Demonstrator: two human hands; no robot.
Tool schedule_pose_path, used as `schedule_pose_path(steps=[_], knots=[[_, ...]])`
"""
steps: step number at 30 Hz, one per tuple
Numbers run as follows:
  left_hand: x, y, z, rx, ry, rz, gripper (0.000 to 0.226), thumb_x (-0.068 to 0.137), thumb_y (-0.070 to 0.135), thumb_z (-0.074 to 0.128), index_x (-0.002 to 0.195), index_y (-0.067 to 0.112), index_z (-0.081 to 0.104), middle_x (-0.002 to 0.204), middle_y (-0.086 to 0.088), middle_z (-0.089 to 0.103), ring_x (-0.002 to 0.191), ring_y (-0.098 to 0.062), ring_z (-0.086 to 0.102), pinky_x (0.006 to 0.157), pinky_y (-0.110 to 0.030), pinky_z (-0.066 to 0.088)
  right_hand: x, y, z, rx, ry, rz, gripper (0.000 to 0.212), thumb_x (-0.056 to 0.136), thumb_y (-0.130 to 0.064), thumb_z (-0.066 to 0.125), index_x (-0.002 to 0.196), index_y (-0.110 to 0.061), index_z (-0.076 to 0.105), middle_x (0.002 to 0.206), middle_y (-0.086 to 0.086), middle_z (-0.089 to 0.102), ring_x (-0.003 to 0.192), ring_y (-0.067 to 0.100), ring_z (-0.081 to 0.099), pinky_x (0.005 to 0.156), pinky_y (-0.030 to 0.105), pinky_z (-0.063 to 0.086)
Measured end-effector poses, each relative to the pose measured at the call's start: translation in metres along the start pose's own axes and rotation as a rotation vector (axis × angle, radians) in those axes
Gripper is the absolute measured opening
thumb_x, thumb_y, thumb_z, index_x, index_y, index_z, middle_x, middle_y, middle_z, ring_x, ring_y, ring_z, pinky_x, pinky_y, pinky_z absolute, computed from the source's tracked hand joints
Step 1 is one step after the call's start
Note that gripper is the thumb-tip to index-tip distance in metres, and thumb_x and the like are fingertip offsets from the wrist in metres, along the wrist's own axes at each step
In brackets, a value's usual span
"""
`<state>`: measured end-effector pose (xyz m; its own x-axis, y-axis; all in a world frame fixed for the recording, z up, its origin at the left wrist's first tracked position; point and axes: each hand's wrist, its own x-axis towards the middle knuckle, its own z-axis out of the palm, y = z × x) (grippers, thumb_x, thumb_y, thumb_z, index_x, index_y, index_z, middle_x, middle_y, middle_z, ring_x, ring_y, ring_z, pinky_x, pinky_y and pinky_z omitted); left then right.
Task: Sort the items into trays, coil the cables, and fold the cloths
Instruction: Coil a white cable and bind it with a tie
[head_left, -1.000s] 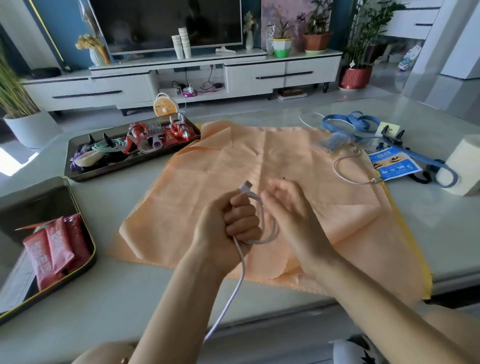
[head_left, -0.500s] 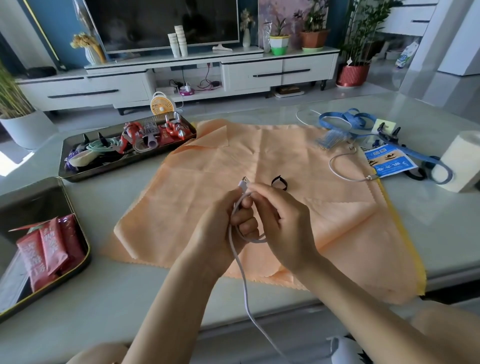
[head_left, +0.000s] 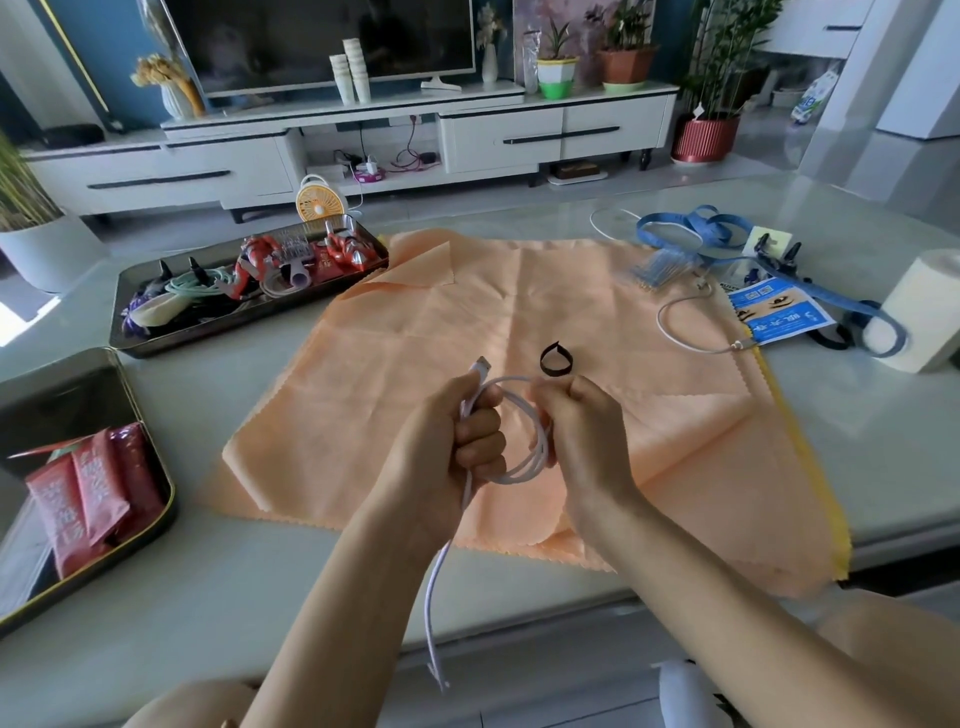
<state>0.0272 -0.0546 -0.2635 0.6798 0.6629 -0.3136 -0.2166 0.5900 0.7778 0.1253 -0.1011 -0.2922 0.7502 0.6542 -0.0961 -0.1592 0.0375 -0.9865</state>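
The white cable (head_left: 541, 451) is gripped part-coiled by curled fingers of the left hand (head_left: 447, 441) and right hand (head_left: 587, 441). The orange cloth (head_left: 415, 364) lies unfolded, and seemingly a second cable (head_left: 661, 322) is left uncoiled.

White cable (head_left: 524, 462), orange cloth (head_left: 415, 364)

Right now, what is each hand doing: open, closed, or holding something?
Left hand: closed around the coiled white cable.
Right hand: grips a loop of the same cable.

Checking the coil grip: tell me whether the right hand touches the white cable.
Touching. Head view: the right hand curls round the cable loop; the left hand grips near its plug.
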Motion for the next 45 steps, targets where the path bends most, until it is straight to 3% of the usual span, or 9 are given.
schedule_pose_path(steps=[6, 13, 17, 23, 27, 30, 39, 42, 45], knots=[[-0.002, 0.0, 0.0, 0.075, -0.013, 0.03, 0.03, 0.095, 0.025, 0.042, 0.067, 0.014, 0.046, 0.04, 0.01, 0.022, 0.029, -0.002, 0.02, 0.032, -0.015, 0.018, -0.01, 0.008, -0.002, -0.22, -0.075, -0.473, 0.018, 0.094, -0.01, 0.049, 0.083, -0.007, 0.063, 0.056, -0.01, 0.047, 0.053, 0.005, 0.039, 0.054, 0.018, 0.031], [-0.004, -0.004, 0.003, 0.066, -0.042, 0.014, 0.039, 0.098, 0.035, 0.037, 0.065, 0.015, 0.044, 0.041, 0.01, 0.025, 0.03, -0.002, 0.022, 0.031, -0.014, 0.02, -0.011, 0.014, -0.006, -0.406, -0.221, -0.643, 0.021, 0.095, -0.023, 0.04, 0.079, -0.022, 0.054, 0.063, -0.015, 0.053, 0.059, 0.006, 0.049, 0.055, 0.015, 0.033], [-0.002, -0.005, 0.002, -0.046, -0.091, -0.003, 0.051, 0.097, 0.049, 0.025, 0.064, 0.015, 0.042, 0.039, 0.01, 0.025, 0.027, -0.001, 0.022, 0.03, -0.013, 0.018, -0.013, 0.02, -0.005, -0.389, -0.152, -0.626, 0.018, 0.096, -0.027, 0.037, 0.087, -0.026, 0.053, 0.069, -0.018, 0.055, 0.063, 0.003, 0.052, 0.057, 0.017, 0.038], [-0.003, 0.002, -0.003, -0.266, -0.139, -0.013, 0.027, 0.091, 0.025, 0.037, 0.068, 0.015, 0.044, 0.042, 0.009, 0.026, 0.029, -0.002, 0.025, 0.035, -0.015, 0.018, -0.022, 0.007, 0.0, -0.198, -0.202, -0.36, 0.021, 0.098, -0.031, 0.041, 0.099, -0.013, 0.053, 0.07, -0.008, 0.056, 0.061, 0.007, 0.051, 0.058, 0.027, 0.044], [-0.005, 0.014, -0.01, -0.389, -0.165, 0.047, 0.021, 0.089, 0.02, 0.037, 0.072, 0.014, 0.047, 0.044, 0.009, 0.027, 0.034, -0.002, 0.019, 0.039, -0.014, 0.02, -0.048, 0.001, -0.008, 0.01, -0.615, 0.055, 0.038, 0.09, -0.055, 0.046, 0.107, -0.022, 0.051, 0.066, 0.003, 0.062, 0.061, 0.016, 0.06, 0.058, 0.027, 0.052], [-0.007, 0.02, -0.016, -0.454, -0.189, 0.051, 0.029, 0.091, 0.018, 0.034, 0.067, 0.014, 0.049, 0.043, 0.008, 0.027, 0.04, -0.004, 0.01, 0.038, -0.014, 0.018, -0.054, -0.005, -0.021, 0.023, -0.771, 0.123, 0.046, 0.084, -0.051, 0.055, 0.117, -0.019, 0.05, 0.063, 0.004, 0.059, 0.055, 0.018, 0.059, 0.053, 0.024, 0.048], [-0.022, 0.044, -0.029, -0.455, -0.137, 0.147, 0.024, 0.085, 0.014, 0.037, 0.061, 0.017, 0.04, 0.05, 0.011, 0.015, 0.04, -0.005, 0.01, 0.037, -0.016, 0.019, -0.035, -0.021, -0.05, -0.059, -0.951, 0.232, 0.02, 0.08, -0.029, 0.06, 0.08, -0.013, 0.072, 0.058, -0.003, 0.05, 0.035, 0.002, 0.03, 0.036, 0.011, 0.022], [-0.029, 0.056, -0.04, -0.579, -0.275, 0.075, 0.021, 0.085, 0.006, 0.042, 0.065, 0.01, 0.047, 0.052, 0.01, 0.021, 0.04, -0.005, 0.016, 0.04, -0.017, 0.017, -0.015, -0.038, -0.072, -0.211, -1.007, 0.241, 0.016, 0.08, -0.03, 0.068, 0.079, -0.015, 0.073, 0.054, -0.005, 0.048, 0.035, 0.002, 0.028, 0.035, 0.01, 0.021], [-0.036, 0.063, -0.04, -0.496, -0.372, -0.027, 0.015, 0.084, 0.003, 0.049, 0.07, 0.007, 0.054, 0.053, 0.008, 0.024, 0.04, -0.007, 0.018, 0.04, -0.017, 0.013, -0.002, -0.043, -0.077, -0.511, -0.784, 0.027, 0.023, 0.069, -0.038, 0.074, 0.064, -0.016, 0.069, 0.046, -0.009, 0.041, 0.039, 0.004, 0.03, 0.039, 0.013, 0.024]])
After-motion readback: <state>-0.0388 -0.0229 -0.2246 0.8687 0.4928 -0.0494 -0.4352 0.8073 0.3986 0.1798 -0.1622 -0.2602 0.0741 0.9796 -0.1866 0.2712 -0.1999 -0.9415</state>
